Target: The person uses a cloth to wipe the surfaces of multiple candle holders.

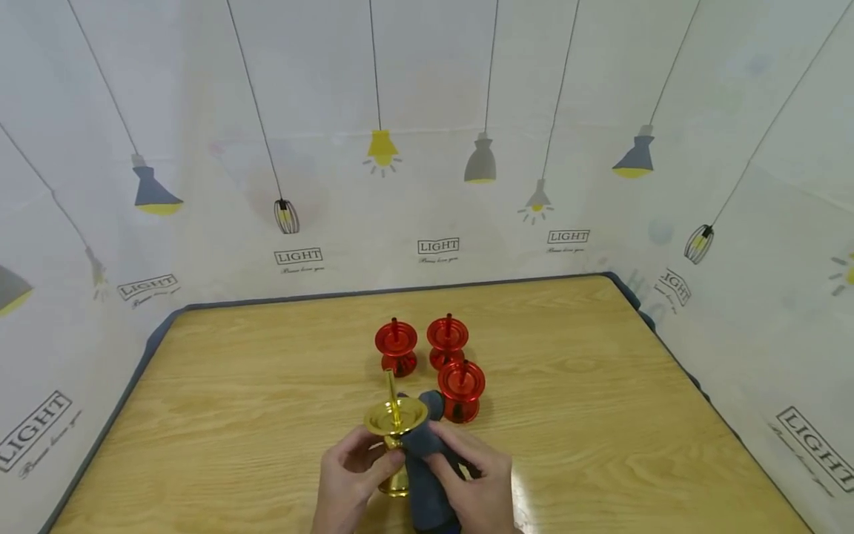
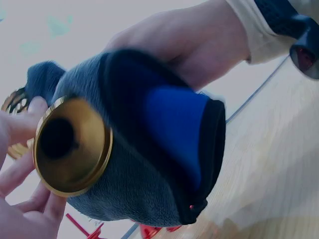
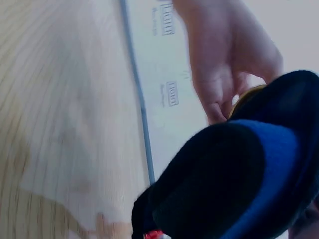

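Observation:
A gold candle holder (image 1: 380,421) with a round dish and a thin central tube is held upright over the table. My left hand (image 1: 348,475) grips its stem. The fingers of my right hand (image 1: 482,482) pinch a dark grey-blue cloth (image 1: 429,489), which lies against the holder's right side. In the left wrist view, the hollow gold base (image 2: 75,149) faces the camera beside the cloth (image 2: 144,194), whose inner side is bright blue with dark edging. The right wrist view has the cloth (image 3: 204,184) covering most of the holder.
Three shiny red candle holders stand just beyond my hands: one at back left (image 1: 396,340), one at back right (image 1: 448,335), one nearer (image 1: 462,382). The wooden table (image 1: 267,386) ends at a white lamp-printed curtain (image 1: 427,208) behind and at the sides.

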The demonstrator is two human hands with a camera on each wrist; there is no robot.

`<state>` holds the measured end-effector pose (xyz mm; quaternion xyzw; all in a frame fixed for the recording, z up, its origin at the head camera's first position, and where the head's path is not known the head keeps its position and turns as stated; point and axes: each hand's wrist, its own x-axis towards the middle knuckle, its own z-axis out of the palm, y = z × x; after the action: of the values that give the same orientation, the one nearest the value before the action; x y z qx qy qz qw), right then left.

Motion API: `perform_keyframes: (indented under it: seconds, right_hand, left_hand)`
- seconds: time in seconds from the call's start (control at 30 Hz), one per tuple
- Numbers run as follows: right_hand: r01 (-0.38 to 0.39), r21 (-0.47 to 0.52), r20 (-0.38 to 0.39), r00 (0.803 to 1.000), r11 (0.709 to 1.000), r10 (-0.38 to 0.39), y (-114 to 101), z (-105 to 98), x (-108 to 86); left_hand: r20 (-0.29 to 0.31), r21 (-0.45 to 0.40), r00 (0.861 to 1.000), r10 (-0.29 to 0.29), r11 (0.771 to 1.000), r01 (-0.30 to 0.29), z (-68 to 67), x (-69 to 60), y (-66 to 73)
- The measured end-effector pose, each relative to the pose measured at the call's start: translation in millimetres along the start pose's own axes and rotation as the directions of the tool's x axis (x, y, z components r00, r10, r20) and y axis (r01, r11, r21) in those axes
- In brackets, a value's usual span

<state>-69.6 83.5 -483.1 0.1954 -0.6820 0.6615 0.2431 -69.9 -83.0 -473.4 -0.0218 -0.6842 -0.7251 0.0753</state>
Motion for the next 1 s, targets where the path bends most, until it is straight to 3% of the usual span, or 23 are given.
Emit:
perform_keyframes:
  seconds: [0.13, 0.3, 0.4, 0.5, 0.6, 0.7, 0.8, 0.9, 1.0]
  right_hand:
    - [-0.130, 0.076, 0.047, 0.991, 0.989, 0.127, -2.7, -1.5, 2.6]
    - [-0.301, 0.089, 0.092, 0.952, 0.949, 0.293, -5.1, -3.1, 5.3]
    - [-0.384, 0.096, 0.080, 0.923, 0.919, 0.377, -6.1, -2.5, 5.7]
    - [-0.428, 0.083, 0.029, 0.904, 0.900, 0.427, -6.7, -0.3, 5.6]
    - [-0.397, 0.050, -0.013, 0.917, 0.917, 0.398, -6.9, 2.7, 6.3]
    - [-0.290, -0.003, -0.015, 0.957, 0.957, 0.290, -6.9, 5.7, 6.6]
    - [-0.208, -0.036, 0.000, 0.978, 0.977, 0.209, -7.8, 7.8, 7.0]
    - [-0.242, -0.042, 0.005, 0.970, 0.969, 0.243, -10.1, 8.4, 8.5]
    - [-0.346, -0.007, 0.028, 0.938, 0.938, 0.346, -11.4, 7.6, 11.2]
  left_hand:
    - [0.097, -0.073, 0.995, 0.008, 0.997, 0.000, -10.8, -0.2, -1.4]
    - [0.173, -0.152, 0.980, 0.096, 0.986, -0.069, -19.2, -0.8, -3.5]
    - [0.166, -0.135, 0.974, 0.154, 0.982, -0.132, -18.7, -1.1, -4.2]
    - [0.138, -0.062, 0.975, 0.173, 0.984, -0.166, -14.4, -1.2, -3.2]
    - [0.090, 0.013, 0.981, 0.170, 0.985, -0.172, -8.6, -0.7, -0.2]
    - [0.019, 0.084, 0.990, 0.137, 0.987, -0.138, -4.5, -0.9, 3.5]
    - [-0.041, 0.121, 0.998, 0.044, 0.992, -0.039, -4.6, -0.6, 7.6]
    - [-0.057, 0.098, 0.996, -0.063, 0.993, 0.068, -7.8, 0.4, 10.6]
    - [-0.022, 0.058, 0.995, -0.094, 0.994, 0.095, -11.4, 1.1, 10.6]
